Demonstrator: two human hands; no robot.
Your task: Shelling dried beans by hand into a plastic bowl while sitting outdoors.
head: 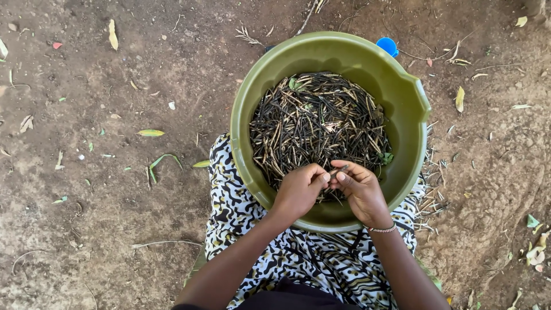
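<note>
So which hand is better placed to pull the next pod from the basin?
Probably the left hand: it sits over the pile of dry pods, while the right hand pinches the current pod in its fingers.

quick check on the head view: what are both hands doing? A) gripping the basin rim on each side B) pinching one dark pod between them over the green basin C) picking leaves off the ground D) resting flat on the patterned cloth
B: the left hand and right hand meet over the green basin, pinching a single dark pod above the pile of pods.
</note>
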